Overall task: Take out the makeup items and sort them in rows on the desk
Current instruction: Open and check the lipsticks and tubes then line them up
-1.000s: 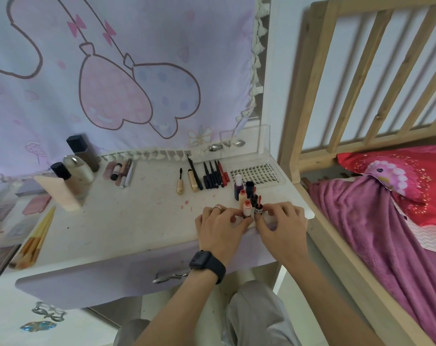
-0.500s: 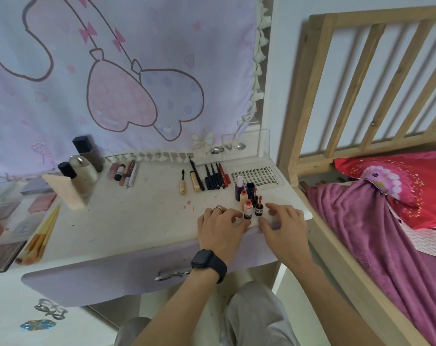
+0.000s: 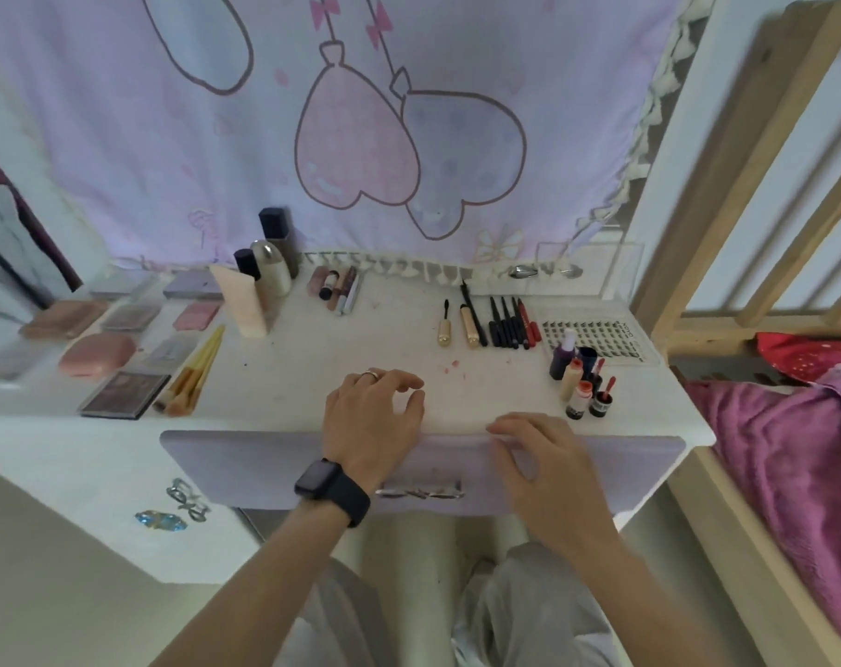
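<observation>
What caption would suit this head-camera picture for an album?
Left hand and right hand, both empty, at the desk edge before rows of makeup.

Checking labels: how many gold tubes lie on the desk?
2: short gold tube left of the dark pencil row; longer gold tube between it and the pencils. Others may be hidden.

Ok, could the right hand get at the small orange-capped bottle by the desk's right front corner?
Probably yes. The right hand lies open and empty at the front edge of the white desk; the small orange-capped bottle stands close beyond it, nothing between, though a little black pot crowds it.
</observation>
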`<state>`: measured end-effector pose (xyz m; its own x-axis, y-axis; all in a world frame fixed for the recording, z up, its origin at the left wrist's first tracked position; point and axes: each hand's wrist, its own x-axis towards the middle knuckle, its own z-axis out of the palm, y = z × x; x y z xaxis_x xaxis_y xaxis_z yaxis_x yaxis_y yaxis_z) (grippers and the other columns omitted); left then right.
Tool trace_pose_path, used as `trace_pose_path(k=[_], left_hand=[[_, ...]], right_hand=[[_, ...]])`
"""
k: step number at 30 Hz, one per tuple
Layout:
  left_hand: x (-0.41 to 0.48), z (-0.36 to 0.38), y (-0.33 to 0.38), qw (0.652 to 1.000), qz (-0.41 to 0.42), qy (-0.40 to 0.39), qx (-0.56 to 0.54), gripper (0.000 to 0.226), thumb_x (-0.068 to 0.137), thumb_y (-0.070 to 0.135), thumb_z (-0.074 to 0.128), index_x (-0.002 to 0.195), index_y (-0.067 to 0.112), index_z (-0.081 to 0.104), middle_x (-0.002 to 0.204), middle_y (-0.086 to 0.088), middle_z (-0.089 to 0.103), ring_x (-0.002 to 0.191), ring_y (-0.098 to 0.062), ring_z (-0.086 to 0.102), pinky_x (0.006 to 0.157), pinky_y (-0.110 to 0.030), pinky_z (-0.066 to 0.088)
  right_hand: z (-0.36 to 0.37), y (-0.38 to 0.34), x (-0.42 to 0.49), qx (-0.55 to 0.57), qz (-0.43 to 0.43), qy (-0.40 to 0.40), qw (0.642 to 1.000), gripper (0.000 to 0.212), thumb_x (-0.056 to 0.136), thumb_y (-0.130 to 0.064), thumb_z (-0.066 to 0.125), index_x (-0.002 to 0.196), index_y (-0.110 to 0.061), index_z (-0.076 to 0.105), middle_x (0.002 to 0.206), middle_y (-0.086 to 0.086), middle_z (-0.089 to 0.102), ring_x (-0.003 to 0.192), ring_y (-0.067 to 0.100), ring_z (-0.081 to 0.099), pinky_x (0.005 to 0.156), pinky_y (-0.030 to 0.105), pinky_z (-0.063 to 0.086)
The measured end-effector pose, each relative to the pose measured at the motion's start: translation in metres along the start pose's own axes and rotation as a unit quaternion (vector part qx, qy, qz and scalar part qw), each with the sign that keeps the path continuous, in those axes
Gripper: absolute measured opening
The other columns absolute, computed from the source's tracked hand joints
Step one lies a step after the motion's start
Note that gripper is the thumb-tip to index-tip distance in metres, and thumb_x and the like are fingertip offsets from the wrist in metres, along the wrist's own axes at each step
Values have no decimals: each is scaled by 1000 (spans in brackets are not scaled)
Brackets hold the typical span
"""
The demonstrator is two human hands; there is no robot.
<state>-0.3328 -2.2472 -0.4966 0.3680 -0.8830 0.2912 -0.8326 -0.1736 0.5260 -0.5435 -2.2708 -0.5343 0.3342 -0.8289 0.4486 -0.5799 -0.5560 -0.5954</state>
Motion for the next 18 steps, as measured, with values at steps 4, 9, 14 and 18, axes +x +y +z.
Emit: trace_pose_path(k=[4, 9, 14, 18], left_hand=[[19, -20, -44, 998, -54, -21, 8, 24, 95, 33, 56, 117, 34, 66, 120, 8, 65, 117, -19, 52, 98, -39, 45], [56, -31, -79, 996, -57, -60, 28, 31, 96, 29, 53, 127, 31, 61, 134, 1, 56, 126, -20, 46, 102, -37, 43], [97, -28, -87, 992, -6, -112, 55, 42, 98, 28, 53, 140, 28, 50, 150, 0, 41, 139, -20, 32, 108, -35, 38], [129, -17, -87, 984, 25, -128, 121, 49, 101, 34, 47, 149, 28, 39, 160, -4, 30, 146, -23, 24, 115, -38, 31]], right_hand=[[36, -19, 33, -43, -61, -9, 997, 18, 91, -19, 70, 109, -19, 74, 113, -9, 70, 110, 10, 57, 93, 22, 48], [87, -43, 70, -71, -106, -68, 989, 28, 97, -29, 60, 123, -22, 69, 130, -10, 64, 124, 9, 50, 96, 23, 44], [109, -44, 81, -102, -144, -74, 981, 36, 100, -41, 47, 123, -27, 70, 129, -12, 67, 124, 5, 55, 100, 23, 47], [112, -41, 79, -107, -142, -65, 982, 37, 99, -42, 48, 124, -27, 71, 129, -13, 67, 126, 4, 55, 101, 17, 38]])
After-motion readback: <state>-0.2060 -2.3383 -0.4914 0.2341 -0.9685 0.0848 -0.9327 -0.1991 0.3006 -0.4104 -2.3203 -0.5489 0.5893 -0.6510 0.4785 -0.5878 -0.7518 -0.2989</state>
